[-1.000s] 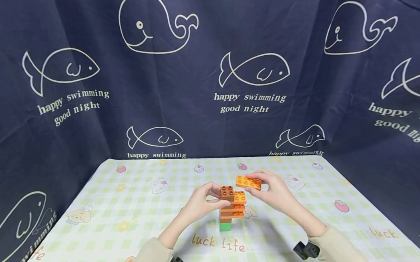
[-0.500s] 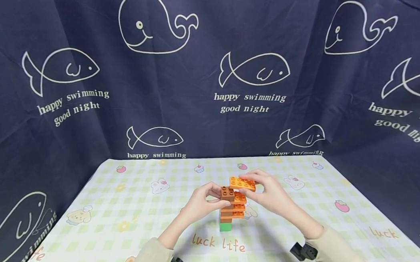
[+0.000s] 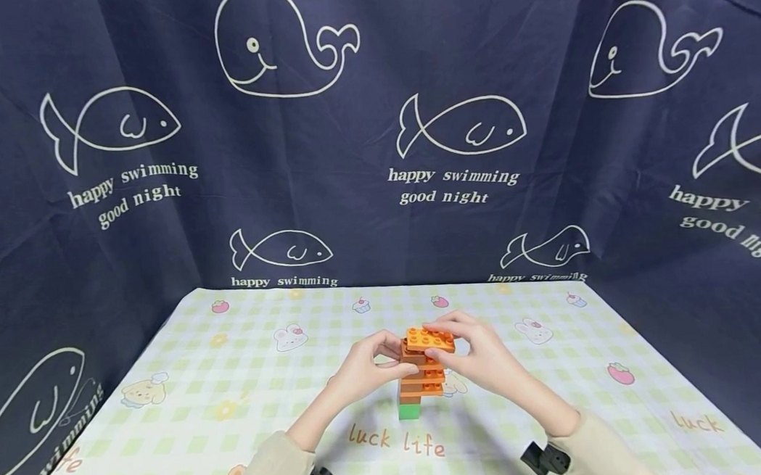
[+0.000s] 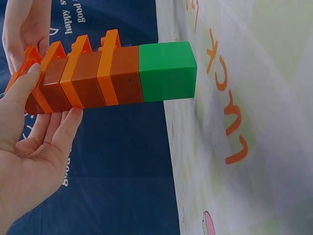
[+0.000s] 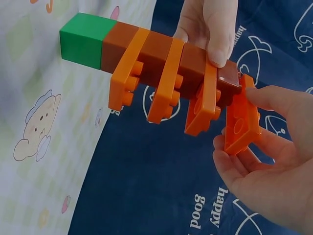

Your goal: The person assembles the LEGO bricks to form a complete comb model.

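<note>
A tower of toy building bricks stands upright on the table, with a green brick at its foot. Above that, brown bricks alternate with thin orange bricks that jut out to the right. My left hand grips the upper part of the tower between thumb and fingers. My right hand pinches a loose-looking orange brick by its right end, studs up. In the head view this brick overlaps the tower's top; the right wrist view shows it slightly tilted, right at the uppermost brown brick.
A pale checked tablecloth with printed animals and lettering covers the table. Dark blue curtains with white fish and whales hang behind and at both sides. A black wrist camera sits at the right sleeve.
My right hand has moved left and slightly down, bringing the orange brick from beside the tower to over its top. The left hand keeps its hold on the tower.
</note>
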{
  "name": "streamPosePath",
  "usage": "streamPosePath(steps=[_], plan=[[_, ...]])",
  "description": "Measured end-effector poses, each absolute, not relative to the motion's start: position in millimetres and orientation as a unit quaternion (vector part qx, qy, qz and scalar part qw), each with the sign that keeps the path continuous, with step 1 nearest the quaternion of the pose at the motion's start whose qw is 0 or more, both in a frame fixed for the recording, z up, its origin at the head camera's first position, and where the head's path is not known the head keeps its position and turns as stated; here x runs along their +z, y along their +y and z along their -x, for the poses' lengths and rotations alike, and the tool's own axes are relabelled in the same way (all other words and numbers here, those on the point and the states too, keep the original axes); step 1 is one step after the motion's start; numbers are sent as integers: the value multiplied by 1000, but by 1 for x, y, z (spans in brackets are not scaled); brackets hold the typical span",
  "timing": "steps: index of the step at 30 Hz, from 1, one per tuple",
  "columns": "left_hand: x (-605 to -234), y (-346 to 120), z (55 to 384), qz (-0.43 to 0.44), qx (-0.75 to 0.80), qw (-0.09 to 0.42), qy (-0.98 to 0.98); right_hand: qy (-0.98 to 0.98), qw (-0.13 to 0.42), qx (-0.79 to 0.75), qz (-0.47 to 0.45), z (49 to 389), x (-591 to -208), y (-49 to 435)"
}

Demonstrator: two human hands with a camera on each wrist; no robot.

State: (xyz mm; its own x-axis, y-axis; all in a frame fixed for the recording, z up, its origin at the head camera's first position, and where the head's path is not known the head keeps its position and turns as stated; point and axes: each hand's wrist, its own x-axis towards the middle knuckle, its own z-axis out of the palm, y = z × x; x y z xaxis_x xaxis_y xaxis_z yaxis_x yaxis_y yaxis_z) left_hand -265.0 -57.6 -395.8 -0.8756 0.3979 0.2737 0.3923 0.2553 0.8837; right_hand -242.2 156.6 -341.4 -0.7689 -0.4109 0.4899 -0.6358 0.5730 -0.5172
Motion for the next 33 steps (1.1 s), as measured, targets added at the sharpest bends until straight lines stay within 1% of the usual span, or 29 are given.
streamPosePath(steps=[11, 20, 33], plan=[[-396, -58, 265, -251, 559, 3, 790, -869, 160, 347, -313, 244, -344, 156], [-397, -57, 265, -253, 552, -8, 795, -871, 141, 344, -321, 245, -341, 155], [-397, -56, 265, -254, 552, -6, 794, -854, 117, 344, -373, 256, -339, 159]])
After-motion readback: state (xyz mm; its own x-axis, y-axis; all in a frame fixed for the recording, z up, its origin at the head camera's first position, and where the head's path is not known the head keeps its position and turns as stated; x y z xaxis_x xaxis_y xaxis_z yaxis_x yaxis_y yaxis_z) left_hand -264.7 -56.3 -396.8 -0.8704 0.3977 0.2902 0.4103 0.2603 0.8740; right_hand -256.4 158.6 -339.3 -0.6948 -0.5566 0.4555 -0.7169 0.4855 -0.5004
